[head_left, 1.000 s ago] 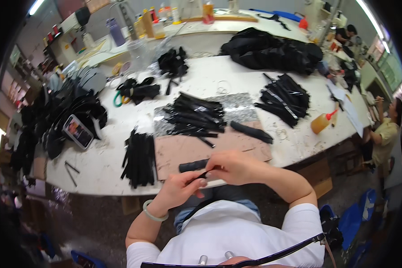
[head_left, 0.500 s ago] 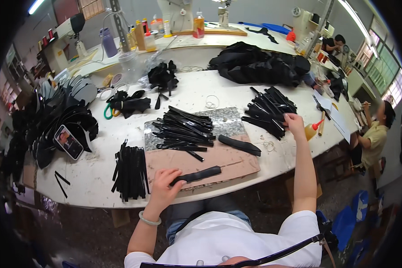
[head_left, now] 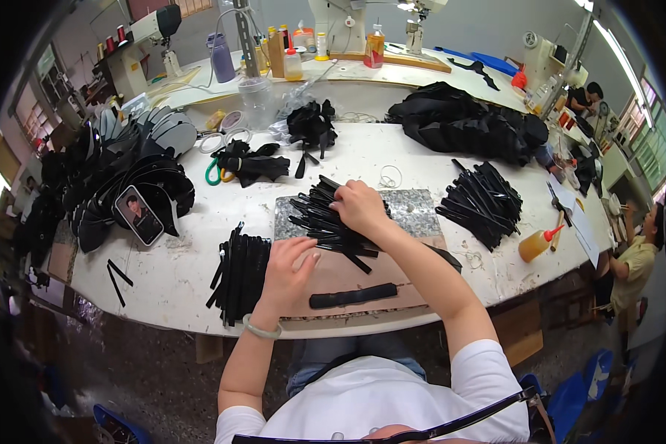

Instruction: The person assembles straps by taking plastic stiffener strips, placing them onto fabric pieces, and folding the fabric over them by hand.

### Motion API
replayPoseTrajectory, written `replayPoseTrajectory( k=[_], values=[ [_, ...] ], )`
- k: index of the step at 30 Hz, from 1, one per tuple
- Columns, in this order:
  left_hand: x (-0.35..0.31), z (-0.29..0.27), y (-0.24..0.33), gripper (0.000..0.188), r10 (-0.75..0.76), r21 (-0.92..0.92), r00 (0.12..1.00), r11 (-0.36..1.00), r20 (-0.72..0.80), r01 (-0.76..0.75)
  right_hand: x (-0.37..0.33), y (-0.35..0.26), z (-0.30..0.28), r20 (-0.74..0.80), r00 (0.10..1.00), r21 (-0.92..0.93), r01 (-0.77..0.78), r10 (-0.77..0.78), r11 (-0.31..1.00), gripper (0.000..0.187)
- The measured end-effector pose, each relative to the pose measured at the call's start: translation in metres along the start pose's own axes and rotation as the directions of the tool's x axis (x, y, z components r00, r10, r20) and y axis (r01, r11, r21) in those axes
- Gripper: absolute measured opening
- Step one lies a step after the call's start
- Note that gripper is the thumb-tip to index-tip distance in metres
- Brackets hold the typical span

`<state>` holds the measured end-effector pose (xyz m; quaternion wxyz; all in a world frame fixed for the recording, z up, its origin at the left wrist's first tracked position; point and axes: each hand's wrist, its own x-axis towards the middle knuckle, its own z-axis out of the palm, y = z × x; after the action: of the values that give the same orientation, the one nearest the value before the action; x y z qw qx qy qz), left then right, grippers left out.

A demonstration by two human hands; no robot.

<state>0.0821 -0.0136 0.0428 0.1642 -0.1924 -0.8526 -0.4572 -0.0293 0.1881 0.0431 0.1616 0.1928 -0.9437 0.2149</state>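
Note:
A pile of glossy black strips [head_left: 324, 212] lies on a board [head_left: 414, 203] of speckled stone and bare pinkish surface. My right hand [head_left: 362, 209] is on top of this pile, its fingertips closed on a black strip at the upper edge. Next to the pile's lower left, my left hand [head_left: 288, 272] hovers with fingers apart, holding nothing I can see. A dull black folded strip [head_left: 353, 296] lies flat on the board's near part. Another folded strip [head_left: 445, 257] is partly hidden behind my right forearm.
Black strips [head_left: 243, 274] are stacked left of the board, more [head_left: 485, 203] lie right of it. A glue bottle [head_left: 538, 245] with red tip stands right. A phone [head_left: 140, 215] leans on black pieces. Green-handled scissors [head_left: 212, 172] lie behind. Two people work far right.
My right hand has left the right-hand strip pile and moved left to the middle pile. My left hand has let go of the folded strip and risen towards the same pile. The view has shifted.

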Motion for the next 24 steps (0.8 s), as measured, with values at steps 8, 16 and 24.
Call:
replayPoseTrajectory(
  k=[8, 16, 24],
  values=[
    [0.042, 0.014, -0.024, 0.022, 0.015, 0.061, 1.0, 0.998, -0.018, -0.014, 0.019, 0.002, 0.018, 0.15, 0.977, -0.149, -0.128, 0.15, 0.981, 0.024],
    [0.11, 0.062, -0.087, 0.043, -0.157, 0.089, 0.978, 0.981, -0.135, 0.17, 0.031, 0.0, 0.001, 0.318, 0.87, 0.042, -0.409, 0.376, 0.912, 0.029],
    [0.116, 0.074, -0.08, 0.049, -0.283, -0.273, 0.958, 0.925, -0.038, 0.263, 0.02, 0.024, -0.007, 0.289, 0.884, 0.482, -0.467, 0.368, 0.742, 0.024]
  ],
)
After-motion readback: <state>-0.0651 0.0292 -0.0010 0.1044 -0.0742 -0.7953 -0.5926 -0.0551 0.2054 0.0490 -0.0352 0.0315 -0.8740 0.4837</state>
